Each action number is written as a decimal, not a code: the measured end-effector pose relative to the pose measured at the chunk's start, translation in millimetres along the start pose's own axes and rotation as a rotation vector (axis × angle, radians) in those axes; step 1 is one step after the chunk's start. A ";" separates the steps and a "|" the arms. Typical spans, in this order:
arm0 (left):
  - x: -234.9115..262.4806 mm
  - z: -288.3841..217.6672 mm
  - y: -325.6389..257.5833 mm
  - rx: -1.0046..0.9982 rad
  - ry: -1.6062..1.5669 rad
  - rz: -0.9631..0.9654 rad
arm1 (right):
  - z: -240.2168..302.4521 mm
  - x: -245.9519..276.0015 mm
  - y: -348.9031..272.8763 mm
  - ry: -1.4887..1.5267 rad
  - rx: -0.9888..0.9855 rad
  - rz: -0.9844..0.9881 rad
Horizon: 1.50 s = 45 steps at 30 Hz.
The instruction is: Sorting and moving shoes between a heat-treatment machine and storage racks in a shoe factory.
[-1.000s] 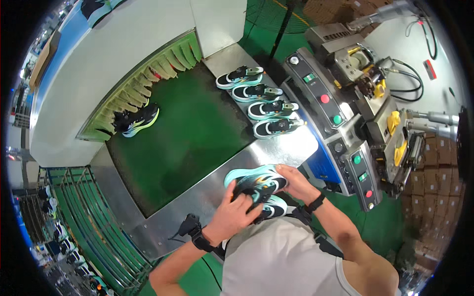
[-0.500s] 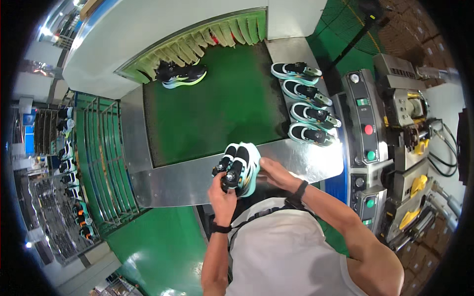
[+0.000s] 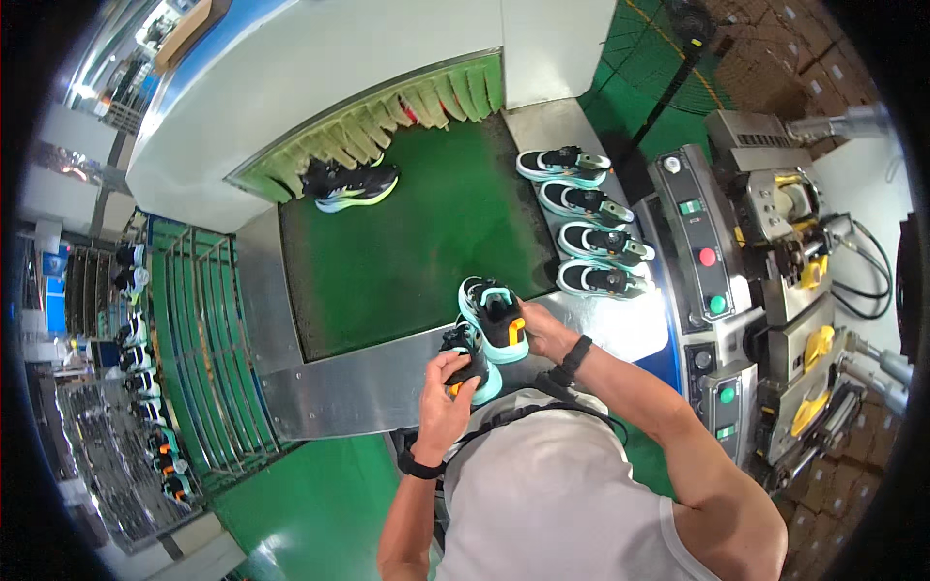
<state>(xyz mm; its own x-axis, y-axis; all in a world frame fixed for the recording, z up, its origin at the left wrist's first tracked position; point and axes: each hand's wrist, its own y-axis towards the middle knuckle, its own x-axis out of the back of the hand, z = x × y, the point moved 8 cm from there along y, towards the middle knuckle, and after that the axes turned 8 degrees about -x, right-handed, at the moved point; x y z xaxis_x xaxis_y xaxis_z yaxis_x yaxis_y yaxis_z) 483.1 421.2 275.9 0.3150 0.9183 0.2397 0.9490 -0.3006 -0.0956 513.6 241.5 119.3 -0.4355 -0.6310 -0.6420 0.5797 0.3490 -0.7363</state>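
I hold a pair of black sneakers with mint-green soles over the metal front edge of the conveyor. My left hand (image 3: 444, 405) grips the left sneaker (image 3: 472, 344) near its heel, the thumb and fingers on its side. Around the outer side of the right sneaker (image 3: 495, 308), which has an orange heel tab, my right hand (image 3: 544, 334) is closed; some of its fingers are hidden behind the shoe. The two sneakers overlap slightly, heels toward me. To the right, several similar sneakers (image 3: 603, 239) lie in a row on the metal ledge.
Beyond my hands lies a green conveyor belt (image 3: 417, 252), with dark sneakers (image 3: 356, 186) by the strip curtain (image 3: 339, 131). A button panel (image 3: 699, 237) and a metal machine (image 3: 790, 281) stand at right. At left are a rail rack (image 3: 213, 339) and shelved shoes.
The pair, held close together before, is now spread apart and turned with heels toward me. My right hand has gone from open beside the shoes to gripping one. The view has shifted slightly.
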 end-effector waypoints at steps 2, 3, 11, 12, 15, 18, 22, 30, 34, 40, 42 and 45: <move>2.2 4.5 3.5 -0.052 0.029 -0.007 | -0.4 -10.9 -8.5 0.057 0.030 -0.004; 3.3 3.7 5.8 -0.102 0.059 -0.022 | 0.0 -10.6 -11.2 0.093 0.039 -0.017; 23.5 141.1 -6.3 -0.041 0.577 0.216 | -16.0 14.5 -21.1 0.102 0.067 0.021; 23.2 159.8 -15.9 0.115 0.532 0.364 | -17.2 12.2 -27.5 0.095 0.066 0.024; 30.9 116.3 -16.2 -0.196 0.599 0.365 | -15.1 25.2 -48.7 0.022 0.076 -0.174; 39.5 23.2 14.0 -0.122 0.317 0.201 | -11.4 5.8 -64.3 -0.156 0.138 -0.151; 25.8 -70.7 42.2 -0.327 0.088 0.156 | -20.1 -38.7 -64.7 -0.370 0.095 -0.089; 48.6 -45.4 59.4 -0.350 0.173 0.107 | -28.0 -99.9 -99.5 -0.315 -0.031 -0.007; 53.7 -16.1 66.4 -0.095 -0.023 0.149 | -48.3 -76.1 -76.9 -0.246 -0.126 0.054; 49.8 24.7 70.6 0.264 -0.252 0.255 | -61.6 -67.2 -64.8 -0.178 -0.241 0.089; 47.7 30.4 70.5 0.280 -0.259 0.270 | -64.7 -62.5 -63.2 -0.179 -0.254 0.084; 44.3 28.6 69.3 0.256 -0.209 0.283 | -64.3 -53.8 -57.0 -0.163 -0.245 0.048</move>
<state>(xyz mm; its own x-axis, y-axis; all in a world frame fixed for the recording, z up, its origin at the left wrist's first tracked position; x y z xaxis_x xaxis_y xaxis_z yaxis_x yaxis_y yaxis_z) 562.4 448.4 252.2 0.5274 0.8491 -0.0287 0.7829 -0.4988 -0.3719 459.8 300.2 182.0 -0.2835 -0.7060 -0.6489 0.4052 0.5251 -0.7484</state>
